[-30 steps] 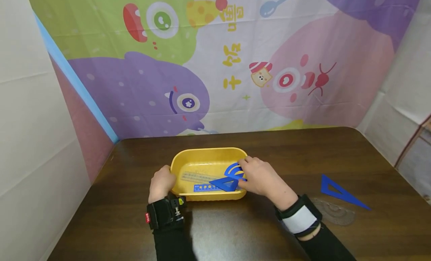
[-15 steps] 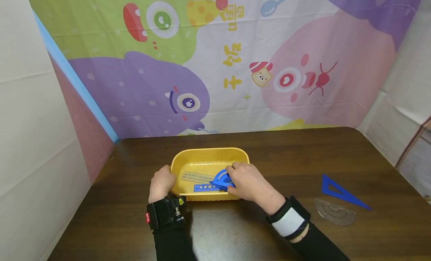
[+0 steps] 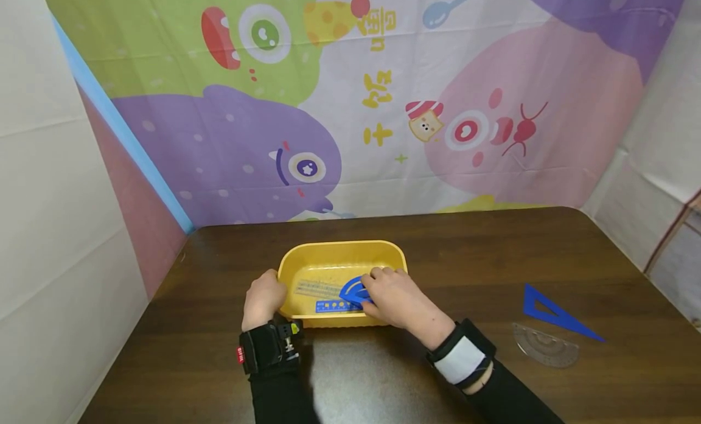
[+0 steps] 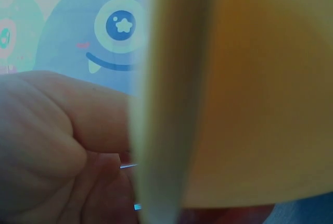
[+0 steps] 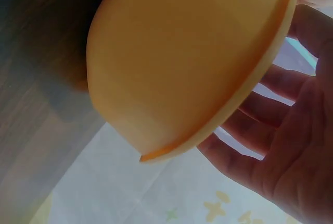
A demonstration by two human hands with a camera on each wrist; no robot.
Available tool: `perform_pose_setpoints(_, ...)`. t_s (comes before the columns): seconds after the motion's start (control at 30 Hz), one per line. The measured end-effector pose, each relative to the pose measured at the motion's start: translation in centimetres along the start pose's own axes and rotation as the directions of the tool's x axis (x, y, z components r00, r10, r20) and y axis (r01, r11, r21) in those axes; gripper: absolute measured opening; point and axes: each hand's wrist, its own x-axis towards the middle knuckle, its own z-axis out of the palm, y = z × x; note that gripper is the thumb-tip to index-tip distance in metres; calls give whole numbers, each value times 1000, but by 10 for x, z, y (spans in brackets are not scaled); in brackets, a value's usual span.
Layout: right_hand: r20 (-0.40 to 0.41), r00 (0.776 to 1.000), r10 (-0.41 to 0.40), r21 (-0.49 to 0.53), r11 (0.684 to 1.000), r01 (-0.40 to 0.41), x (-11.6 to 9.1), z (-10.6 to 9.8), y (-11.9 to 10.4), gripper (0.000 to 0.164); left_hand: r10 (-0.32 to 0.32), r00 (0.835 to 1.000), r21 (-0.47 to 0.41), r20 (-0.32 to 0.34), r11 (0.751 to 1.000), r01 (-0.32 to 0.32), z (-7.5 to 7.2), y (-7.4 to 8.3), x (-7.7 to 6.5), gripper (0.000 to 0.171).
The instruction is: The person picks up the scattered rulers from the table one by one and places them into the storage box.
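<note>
A yellow plastic basin stands on the table. My left hand grips its left end; in the left wrist view the thumb lies against the basin's rim. Inside the basin my right hand holds a blue protractor low over the right part. Under it shows a blue ruler, with a clear ruler to its left. From the right wrist, the fingers reach over the basin's rim, which hides their tips. The blue set square seen earlier in the basin is hidden.
On the table, right of the basin, lie a blue set square and a clear protractor. A cartoon-printed cloth hangs along the back edge, and pale cloth hangs on the left.
My right hand has moved left inside the basin with the blue protractor, which now covers the blue set square there. My left hand has stayed at the basin's left end.
</note>
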Motion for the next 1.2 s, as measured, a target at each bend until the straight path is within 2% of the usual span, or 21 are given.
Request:
perform_pose_setpoints(0.23, -1, 1000, -3, 22, 1000, 3, 5, 2, 0, 35, 4, 1000, 3, -5, 1000, -4, 0, 0, 1, 25)
perform_pose_setpoints(0.47, 49, 999, -7, 44, 999, 4, 10, 4, 1, 35, 15, 1000, 21, -27, 1000, -15, 1, 1, 1, 25)
perform_pose_setpoints(0.83, 146, 989, -7, 106, 994, -9, 16, 3, 3, 39, 18, 1000, 4, -1, 1000, -18, -1, 0, 1, 25)
perform_pose_setpoints(1.2, 122, 992, -13, 101, 995, 1, 15, 6, 4, 28, 15, 1000, 7, -3, 1000, -15, -1, 0, 0, 26)
